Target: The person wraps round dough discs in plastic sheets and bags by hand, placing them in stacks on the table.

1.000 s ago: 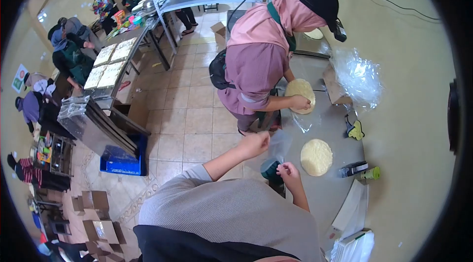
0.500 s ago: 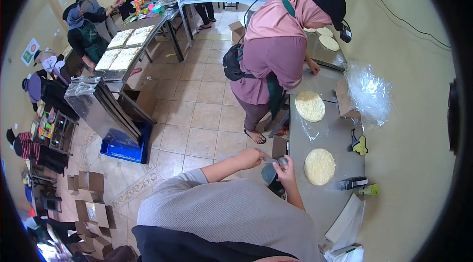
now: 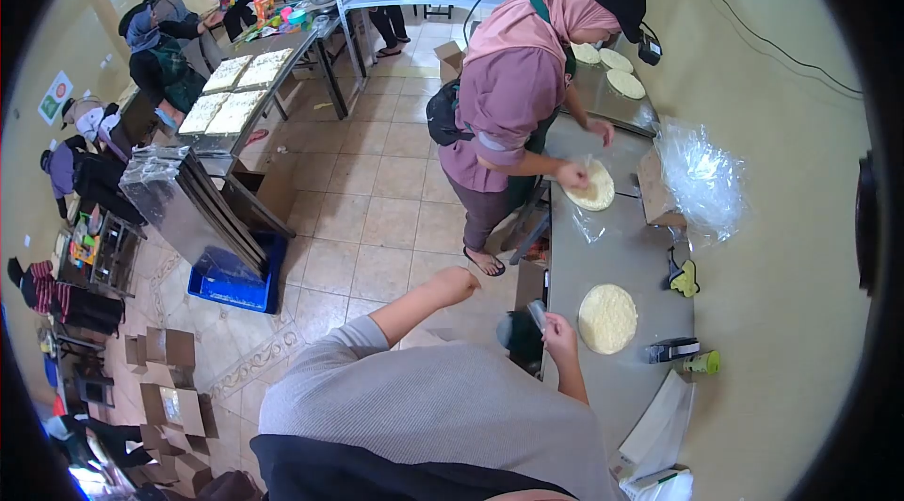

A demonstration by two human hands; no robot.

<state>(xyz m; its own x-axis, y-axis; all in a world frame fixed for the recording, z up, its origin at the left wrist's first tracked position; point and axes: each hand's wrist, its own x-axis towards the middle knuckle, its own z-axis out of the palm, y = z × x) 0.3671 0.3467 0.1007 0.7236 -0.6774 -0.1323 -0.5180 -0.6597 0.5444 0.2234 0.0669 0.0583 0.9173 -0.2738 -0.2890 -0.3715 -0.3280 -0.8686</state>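
My right hand [image 3: 559, 336] is closed around a small grey, rounded object [image 3: 537, 315] at the table's left edge; its exact kind is unclear. Out over the floor, my left hand [image 3: 455, 285] is closed with its fingers curled in, and whatever it may hold cannot be made out. Nearest to my right hand on the table lies a round, pale, crumbly-topped flat disc [image 3: 607, 319]. Farther up, a co-worker's hand is on a second such disc [image 3: 590, 185], which has clear plastic by it.
The metal table [image 3: 626, 251] runs along the right wall. On it are a box [image 3: 657, 185] with clear plastic bags [image 3: 702, 181], a yellow-and-black tool [image 3: 683, 275], a black device [image 3: 674, 349] and a green container [image 3: 702, 363]. A co-worker [image 3: 513, 105] stands ahead beside the table.
My hands have moved apart, the left going up and to the left, the right slightly down. The co-worker has straightened somewhat and brought a hand onto the farther disc.
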